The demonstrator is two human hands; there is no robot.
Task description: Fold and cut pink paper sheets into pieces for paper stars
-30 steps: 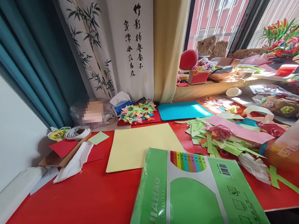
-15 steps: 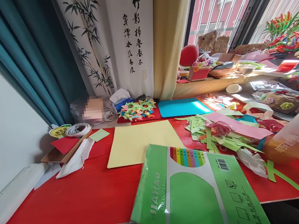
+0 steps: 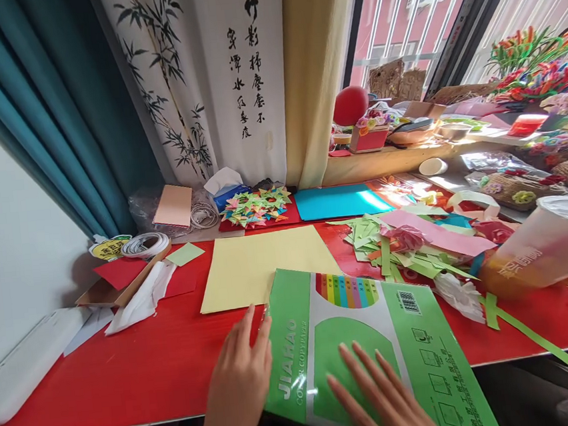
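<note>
A green pack of color copy paper (image 3: 360, 329) in a clear, shiny wrapper lies at the front of the table and reaches past its front edge. My right hand (image 3: 381, 391) rests on the pack with its fingers spread; nothing is in it. At the pack's left side is my left hand (image 3: 241, 368), fingers stretched out along that edge and apparently touching it. The pack's upper left corner overlaps a pale yellow sheet (image 3: 263, 262) that lies flat on the red table.
Green paper strips (image 3: 372, 245) lie heaped at right beside a tilted plastic cup (image 3: 543, 248). A blue sheet (image 3: 338, 201) and folded paper stars (image 3: 256, 205) are at the back. A cardboard tray (image 3: 101, 294) with a white cable roll (image 3: 144, 245) stands at left.
Both my hands have come into view, the left at the pack's left edge, the right on its top. The view has shifted slightly, and the pack appears a little farther left and up.
</note>
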